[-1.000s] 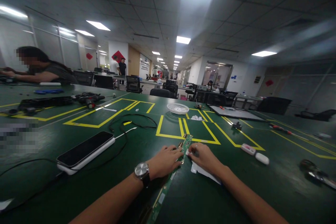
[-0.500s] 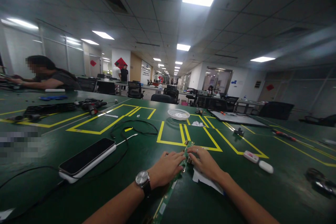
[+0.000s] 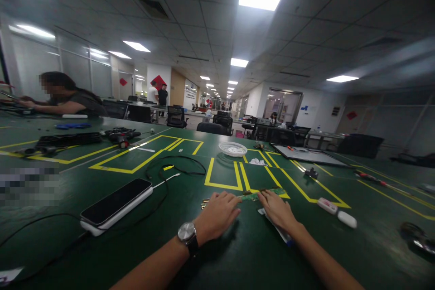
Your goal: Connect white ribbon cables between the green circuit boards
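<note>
A long, narrow green circuit board [image 3: 250, 196] lies crosswise just beyond my hands, over the yellow tape. My left hand [image 3: 219, 213], with a watch on its wrist, grips the board near its left end, fingers bent over it. Nearer the right end, my right hand [image 3: 276, 208] holds the same board with its fingertips on the near edge. Part of the board is hidden behind my left fingers. A white packet or sheet [image 3: 274, 226] lies partly under my right hand and wrist.
On the green table [image 3: 136, 263], a phone on a white block [image 3: 117, 204] and black cables are left. A white basket [image 3: 233, 148] stands beyond the board. Right are an earbud case [image 3: 327, 205], a black clip [image 3: 311, 172] and a screwdriver [image 3: 369, 176]. A person [image 3: 71, 95] sits far left.
The board has turned from pointing toward me to lying crosswise, its near end swung away. My right hand has moved right, away from my left; both still hold it.
</note>
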{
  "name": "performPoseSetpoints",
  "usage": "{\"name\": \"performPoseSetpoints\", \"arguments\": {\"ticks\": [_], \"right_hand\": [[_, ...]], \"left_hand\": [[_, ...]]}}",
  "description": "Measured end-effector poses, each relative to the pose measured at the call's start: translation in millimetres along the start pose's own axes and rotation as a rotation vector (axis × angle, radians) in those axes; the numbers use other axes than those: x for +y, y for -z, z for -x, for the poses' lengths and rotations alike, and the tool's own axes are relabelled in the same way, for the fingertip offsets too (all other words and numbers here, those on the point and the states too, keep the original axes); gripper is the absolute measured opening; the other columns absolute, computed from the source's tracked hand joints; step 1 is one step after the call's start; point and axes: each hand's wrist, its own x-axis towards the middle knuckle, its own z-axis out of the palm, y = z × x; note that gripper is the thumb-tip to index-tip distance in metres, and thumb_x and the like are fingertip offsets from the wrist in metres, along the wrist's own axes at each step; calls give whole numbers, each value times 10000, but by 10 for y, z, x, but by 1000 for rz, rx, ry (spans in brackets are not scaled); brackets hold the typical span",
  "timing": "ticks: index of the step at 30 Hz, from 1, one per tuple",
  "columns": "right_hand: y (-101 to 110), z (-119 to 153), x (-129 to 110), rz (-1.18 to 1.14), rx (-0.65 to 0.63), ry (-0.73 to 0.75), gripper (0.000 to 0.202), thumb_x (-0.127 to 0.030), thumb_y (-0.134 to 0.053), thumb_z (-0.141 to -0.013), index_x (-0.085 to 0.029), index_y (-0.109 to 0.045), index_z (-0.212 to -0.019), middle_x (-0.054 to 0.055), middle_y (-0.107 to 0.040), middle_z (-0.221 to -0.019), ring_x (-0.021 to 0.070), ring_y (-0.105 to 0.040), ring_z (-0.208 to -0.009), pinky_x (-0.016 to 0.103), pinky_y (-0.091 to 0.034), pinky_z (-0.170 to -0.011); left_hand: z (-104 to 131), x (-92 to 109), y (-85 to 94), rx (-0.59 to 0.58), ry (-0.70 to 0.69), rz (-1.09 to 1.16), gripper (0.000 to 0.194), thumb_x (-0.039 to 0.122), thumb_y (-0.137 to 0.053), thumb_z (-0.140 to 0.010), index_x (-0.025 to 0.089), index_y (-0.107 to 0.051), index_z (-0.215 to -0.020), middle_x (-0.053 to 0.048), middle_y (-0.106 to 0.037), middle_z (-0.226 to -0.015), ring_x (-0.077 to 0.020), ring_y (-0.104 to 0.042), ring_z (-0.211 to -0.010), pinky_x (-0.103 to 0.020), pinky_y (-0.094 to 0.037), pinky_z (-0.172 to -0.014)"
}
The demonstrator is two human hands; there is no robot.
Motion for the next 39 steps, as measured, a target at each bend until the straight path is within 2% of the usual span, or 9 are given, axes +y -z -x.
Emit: {"name": "performPoseSetpoints", "arguments": {"ticks": [4, 9, 15, 22, 28, 31, 34, 39], "right_hand": [[-77, -36, 14, 19, 25, -63, 593, -477, -143, -1006, -209, -528, -1370, 125, -414, -1519, 340, -335, -1411, 708, -248, -1060], [-167, -9, -23, 137, 22, -50, 552, -420, -230, -998, -175, -429, -1451, 141, -328, -1565, 347, -265, -1444, 690, -213, -1087], [-116, 56, -90, 86, 14, -106, 664, -519, -211, -976, -126, -371, -1487, 141, -287, -1583, 325, -230, -1461, 647, -163, -1134], [-163, 77, -43, 73, 11, -67, 663, -596, -276, -953, -247, -325, -1515, 155, -261, -1592, 348, -184, -1474, 659, -128, -1125], [-83, 89, -12, 45, -14, -42, 583, -498, -228, -983, -230, -407, -1469, 134, -303, -1579, 329, -213, -1469, 640, -171, -1122], [-15, 88, 30, 35, 2, -12, 553, -432, -190, -995, -227, -448, -1439, 116, -383, -1542, 307, -299, -1437, 600, -248, -1105], [9, 85, 61, 42, 76, 16, 534, -396, -204, -997, -196, -496, -1396, 107, -486, -1471, 277, -395, -1380, 536, -309, -1091], [-34, 100, 36, 124, 85, 26, 530, -434, -281, -985, -179, -492, -1398, 129, -445, -1498, 302, -387, -1381, 558, -317, -1075]], "left_hand": [[9, 14, -44, -29, -21, -41, 288, 346, -425, -1011, 242, -529, -1258, -78, -595, -1255, -261, -523, -1162, -412, -390, -927], [15, 18, -80, -25, -27, -51, 270, 355, -432, -1009, 250, -536, -1235, -74, -603, -1245, -271, -518, -1177, -426, -396, -927], [12, 5, -111, -36, -30, -55, 279, 362, -427, -1009, 245, -542, -1235, -73, -600, -1260, -272, -487, -1219, -423, -388, -941], [15, 15, -117, -21, -42, -54, 317, 333, -438, -1001, 245, -506, -1298, -76, -604, -1260, -268, -501, -1188, -433, -384, -949], [24, 14, -126, -39, -42, -54, 352, 352, -426, -997, 247, -491, -1326, -91, -594, -1272, -279, -485, -1214, -435, -381, -960], [30, 14, -126, -48, -43, -46, 358, 365, -425, -997, 260, -483, -1334, -85, -595, -1268, -282, -492, -1208, -436, -388, -952], [31, 17, -122, -51, -45, -30, 365, 359, -433, -995, 271, -469, -1347, -74, -584, -1292, -279, -487, -1223, -431, -393, -950], [30, 13, -126, -35, -50, -13, 379, 358, -441, -996, 274, -447, -1365, -69, -561, -1339, -278, -459, -1275, -445, -385, -972]]}}
